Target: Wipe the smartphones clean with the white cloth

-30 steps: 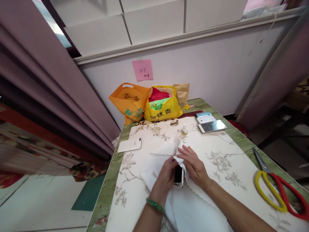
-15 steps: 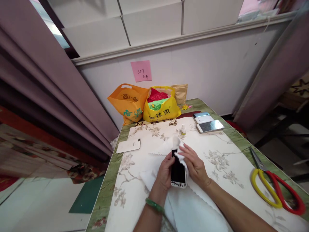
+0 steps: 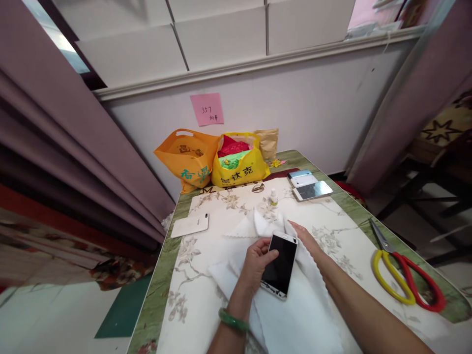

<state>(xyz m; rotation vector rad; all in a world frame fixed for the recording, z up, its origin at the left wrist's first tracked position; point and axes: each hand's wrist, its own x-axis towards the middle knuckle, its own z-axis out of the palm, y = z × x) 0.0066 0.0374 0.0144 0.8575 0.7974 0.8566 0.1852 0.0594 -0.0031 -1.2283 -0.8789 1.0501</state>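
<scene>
My left hand (image 3: 257, 263) grips a white smartphone (image 3: 280, 265) by its left side, the thumb lying over the dark screen. The phone's lower edge shows black damaged patches. Under and behind it spreads a white cloth (image 3: 295, 314), bunched up near the phone's top. At the cloth's right side, my right hand (image 3: 304, 238) is closed on the raised cloth; most of its fingers are hidden by the folds. A small white bottle (image 3: 273, 197) stands just beyond the cloth. On my left wrist is a green bangle (image 3: 233, 320).
A white phone (image 3: 190, 225) lies face down at left. Several phones, with a white-framed one (image 3: 312, 191) nearest, lie at the back right. Large scissors (image 3: 396, 270) rest at right. An orange bag (image 3: 191, 152) and a yellow bag (image 3: 239, 169) stand against the wall.
My right hand has moved from the screen's top to behind the phone's right side, taking the cloth off the screen. The phone has turned and tilted to the right.
</scene>
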